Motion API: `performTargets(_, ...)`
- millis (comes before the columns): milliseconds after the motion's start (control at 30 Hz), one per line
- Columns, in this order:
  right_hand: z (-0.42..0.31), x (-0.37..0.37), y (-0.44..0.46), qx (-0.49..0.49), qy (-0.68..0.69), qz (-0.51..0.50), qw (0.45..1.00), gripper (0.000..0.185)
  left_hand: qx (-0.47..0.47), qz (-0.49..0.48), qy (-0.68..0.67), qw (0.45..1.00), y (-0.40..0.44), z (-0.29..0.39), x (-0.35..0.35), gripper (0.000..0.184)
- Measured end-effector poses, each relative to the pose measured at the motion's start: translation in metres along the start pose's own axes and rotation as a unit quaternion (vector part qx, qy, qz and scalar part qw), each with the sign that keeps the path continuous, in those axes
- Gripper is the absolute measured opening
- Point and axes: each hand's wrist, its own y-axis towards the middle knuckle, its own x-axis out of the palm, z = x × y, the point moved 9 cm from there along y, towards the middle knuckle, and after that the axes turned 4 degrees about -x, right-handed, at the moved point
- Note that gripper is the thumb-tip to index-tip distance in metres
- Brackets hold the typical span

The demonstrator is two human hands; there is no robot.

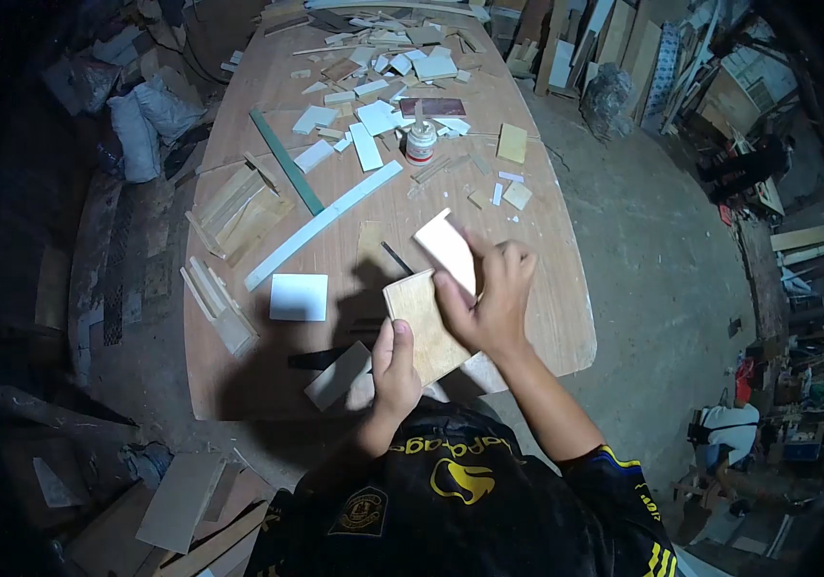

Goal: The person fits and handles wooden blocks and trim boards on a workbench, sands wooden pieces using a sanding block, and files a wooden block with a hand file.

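Observation:
My left hand [395, 380] is closed around the lower left edge of a light wooden board [424, 322], held tilted above the table's near edge. My right hand [499, 303] is closed on a pale, brightly lit flat piece [446, 248]. Its thumb lies by the board's upper right corner; whether the two pieces touch, I cannot tell. Beyond the board lies a thin dark stick [396, 258]. To the left rests a white rectangular panel [299, 297]. A greyish offcut [338, 375] and a dark flat object [314, 361] lie beside my left hand.
Two wooden assemblies [239, 210] [220, 306] sit on the table's left side. A long white strip [324, 225] and a green strip [285, 159] lie nearby. Farther up stands a glue jar [421, 142] among scattered offcuts [366, 147]. Other people [727, 428] are off to the right.

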Motion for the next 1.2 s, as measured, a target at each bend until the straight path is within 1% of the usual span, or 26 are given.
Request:
performTargets(67,-0.030,-0.001,-0.007,-0.026,0.034,-0.030,0.999,0.057,0.004,-0.016,-0.031,0.999,0.002,-0.002,-0.001,0.043)
performTargets(100,-0.035,0.002,-0.015,-0.040,0.043,-0.034,0.998,0.061,0.006,-0.036,-0.063,0.997,0.001,-0.003,0.000,0.041)
performTargets(133,-0.027,0.004,-0.017,-0.024,0.025,-0.035,0.999,0.060,-0.014,-0.060,-0.111,0.992,0.003,-0.010,-0.001,0.042)
performTargets(167,-0.015,0.005,-0.015,-0.009,0.008,-0.035,0.999,0.059,-0.015,-0.062,-0.110,0.992,0.003,-0.008,0.002,0.042)
performTargets(200,-0.004,0.001,-0.010,0.007,0.001,-0.001,1.000,0.052,-0.037,-0.033,-0.099,0.994,0.005,-0.010,0.002,0.042)
performTargets(233,0.006,0.000,-0.008,0.032,-0.014,-0.006,0.999,0.052,-0.058,-0.003,-0.088,0.994,0.004,-0.011,0.001,0.043)
performTargets(300,0.005,-0.003,-0.008,0.045,-0.001,-0.012,0.999,0.053,-0.066,0.006,-0.080,0.995,0.003,-0.010,0.001,0.044)
performTargets(400,-0.018,-0.006,-0.008,-0.016,0.009,-0.042,0.999,0.051,-0.024,0.000,-0.061,0.998,0.000,-0.001,-0.002,0.048)
performTargets(433,-0.005,-0.007,-0.005,-0.013,0.009,-0.040,0.999,0.051,-0.026,-0.001,-0.058,0.998,-0.001,-0.003,-0.005,0.048)
performTargets(500,0.045,-0.009,-0.002,0.062,-0.067,-0.051,0.995,0.049,-0.032,-0.016,-0.057,0.998,0.001,-0.007,-0.009,0.046)
performTargets(567,0.079,-0.025,-0.009,0.108,-0.084,-0.014,0.990,0.047,-0.018,-0.010,-0.064,0.998,0.003,0.001,-0.009,0.046)
performTargets(600,0.080,-0.028,-0.010,0.105,-0.081,-0.016,0.991,0.047,-0.013,-0.001,-0.070,0.997,0.001,0.004,-0.012,0.047)
performTargets(633,0.092,-0.034,-0.021,0.197,0.058,0.011,0.979,0.044,-0.012,0.006,-0.072,0.997,0.001,0.007,-0.015,0.047)
performTargets(667,0.102,-0.032,-0.036,0.284,0.195,0.038,0.938,0.042,-0.052,0.006,-0.131,0.990,0.005,0.003,-0.017,0.050)
performTargets(700,0.101,-0.032,-0.043,0.281,0.199,0.034,0.938,0.042,-0.090,0.003,-0.190,0.978,0.010,0.001,-0.015,0.053)
performTargets(733,0.105,-0.025,-0.057,0.310,0.252,0.026,0.916,0.042,-0.107,-0.045,-0.262,0.958,0.013,0.007,-0.001,0.060)
performTargets(767,0.102,-0.018,-0.067,0.339,0.304,0.018,0.890,0.042,-0.104,-0.039,-0.261,0.959,0.017,0.009,-0.005,0.060)
performTargets(800,0.097,-0.011,-0.080,0.375,0.340,0.006,0.862,0.041,-0.133,-0.073,-0.336,0.930,0.018,0.006,-0.001,0.061)
performTargets(833,0.090,-0.008,-0.086,0.378,0.343,0.001,0.860,0.041,-0.163,-0.106,-0.408,0.892,0.018,0.002,0.003,0.062)
performTargets(867,0.081,-0.003,-0.091,0.376,0.367,-0.007,0.851,0.041,-0.164,-0.121,-0.456,0.866,0.019,0.000,0.005,0.061)
performTargets(900,0.074,0.002,-0.094,0.374,0.389,-0.012,0.842,0.041,-0.166,-0.119,-0.456,0.866,0.020,-0.004,0.005,0.061)
performTargets(967,0.056,0.003,-0.089,0.298,0.388,-0.021,0.872,0.040,-0.193,-0.092,-0.436,0.874,0.021,-0.015,0.009,0.061)
performTargets(1033,0.048,0.009,-0.093,0.295,0.403,-0.024,0.866,0.040,-0.199,-0.081,-0.432,0.876,0.021,-0.019,0.015,0.064)
performTargets(1100,0.043,0.014,-0.095,0.305,0.404,-0.018,0.862,0.040,-0.166,-0.139,-0.452,0.865,0.021,-0.010,0.027,0.068)
performTargets(1167,0.044,0.012,-0.098,0.344,0.422,0.045,0.838,0.040,-0.166,-0.156,-0.459,0.859,0.019,-0.001,0.039,0.073)
performTargets(1200,0.047,0.014,-0.101,0.338,0.386,0.036,0.858,0.040,-0.164,-0.175,-0.465,0.852,0.018,0.004,0.046,0.077)
